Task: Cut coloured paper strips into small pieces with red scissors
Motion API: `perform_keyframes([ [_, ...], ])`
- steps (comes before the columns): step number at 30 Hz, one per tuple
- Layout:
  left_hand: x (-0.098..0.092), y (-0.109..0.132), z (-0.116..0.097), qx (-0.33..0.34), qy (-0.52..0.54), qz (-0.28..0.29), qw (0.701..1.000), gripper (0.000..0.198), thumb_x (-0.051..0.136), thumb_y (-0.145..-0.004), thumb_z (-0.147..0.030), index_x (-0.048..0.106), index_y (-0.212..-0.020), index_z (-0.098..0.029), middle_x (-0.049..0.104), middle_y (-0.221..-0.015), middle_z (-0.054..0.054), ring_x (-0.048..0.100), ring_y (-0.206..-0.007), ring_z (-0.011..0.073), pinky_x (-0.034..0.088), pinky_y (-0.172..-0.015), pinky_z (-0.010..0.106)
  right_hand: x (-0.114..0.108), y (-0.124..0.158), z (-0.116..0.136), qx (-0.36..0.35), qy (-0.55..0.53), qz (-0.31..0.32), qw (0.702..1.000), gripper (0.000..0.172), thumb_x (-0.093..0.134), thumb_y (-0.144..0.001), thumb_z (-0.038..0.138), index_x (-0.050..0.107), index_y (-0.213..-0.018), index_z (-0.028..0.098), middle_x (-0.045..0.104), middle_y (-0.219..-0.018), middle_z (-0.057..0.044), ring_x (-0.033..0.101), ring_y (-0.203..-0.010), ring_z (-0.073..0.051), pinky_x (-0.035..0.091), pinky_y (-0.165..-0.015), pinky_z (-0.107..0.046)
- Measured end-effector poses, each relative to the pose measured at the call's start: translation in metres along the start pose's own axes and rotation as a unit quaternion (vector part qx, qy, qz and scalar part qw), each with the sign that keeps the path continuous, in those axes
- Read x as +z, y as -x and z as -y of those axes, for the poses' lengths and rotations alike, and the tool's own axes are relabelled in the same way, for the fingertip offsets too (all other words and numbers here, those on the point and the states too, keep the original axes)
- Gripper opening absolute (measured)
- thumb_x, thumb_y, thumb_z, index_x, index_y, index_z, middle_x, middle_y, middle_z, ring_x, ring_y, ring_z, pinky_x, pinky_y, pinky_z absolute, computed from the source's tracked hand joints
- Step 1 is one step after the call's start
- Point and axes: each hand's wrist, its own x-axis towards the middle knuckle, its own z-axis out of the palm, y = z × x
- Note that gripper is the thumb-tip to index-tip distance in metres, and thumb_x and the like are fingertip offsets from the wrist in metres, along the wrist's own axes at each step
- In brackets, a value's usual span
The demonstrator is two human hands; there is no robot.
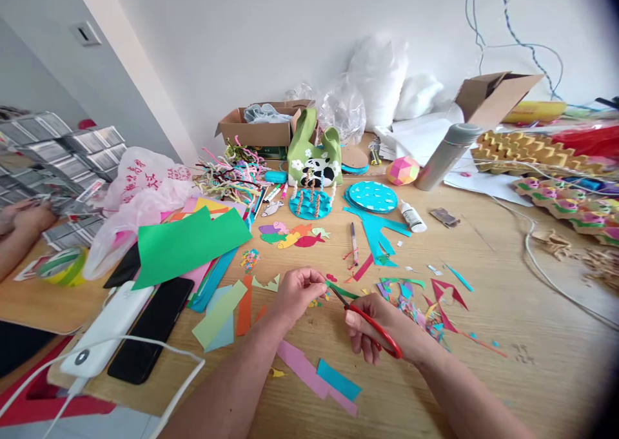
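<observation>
My right hand point(372, 326) grips a pair of red-handled scissors point(382, 336), its blades pointing up and left toward my other hand. Thumb and fingers of my left hand point(302, 291) are pinched together at the blade tips. A thin green paper strip point(344, 291) runs from that pinch past the blades. Small paper dots lie just beneath the left fingertips. To the right is a heap of coloured paper scraps point(411, 310). Several cut paper fish point(293, 236) lie farther back. Pink strips point(307, 371) and a blue strip point(338, 379) rest nearer me.
Coloured paper sheets point(193, 245), a black phone point(152, 329) and a white power bank point(106, 329) lie left. Behind stand a green panda bag point(314, 155), blue discs point(372, 197) and a grey bottle point(447, 158). Another person's hand point(33, 220) is at far left.
</observation>
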Motion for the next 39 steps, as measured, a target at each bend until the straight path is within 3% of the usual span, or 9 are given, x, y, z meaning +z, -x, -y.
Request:
perform_keyframes([
  [25, 0.000, 0.002, 0.002, -0.002, -0.011, 0.039, 0.999, 0.010, 0.061, -0.065, -0.023, 0.058, -0.066, -0.014, 0.058, -0.064, 0.002, 0.051, -0.062, 0.0117, 0.038, -0.061, 0.024, 0.004, -0.005, -0.003, 0.007, -0.008, -0.021, 1.000, 0.042, 0.068, -0.068, 0.050, 0.050, -0.059, 0.013, 0.061, -0.049, -0.001, 0.056, -0.035, -0.009, 0.042, -0.031, -0.015],
  [39, 0.005, 0.000, 0.008, 0.010, 0.057, 0.012, 0.998, 0.019, 0.068, -0.064, -0.030, 0.059, -0.068, -0.013, 0.056, -0.064, 0.001, 0.053, -0.061, 0.0112, 0.042, -0.061, 0.024, 0.012, -0.010, -0.009, -0.016, -0.066, -0.043, 0.997, 0.048, 0.066, -0.066, 0.058, 0.049, -0.061, 0.013, 0.060, -0.047, 0.000, 0.055, -0.033, -0.009, 0.041, -0.030, -0.015],
])
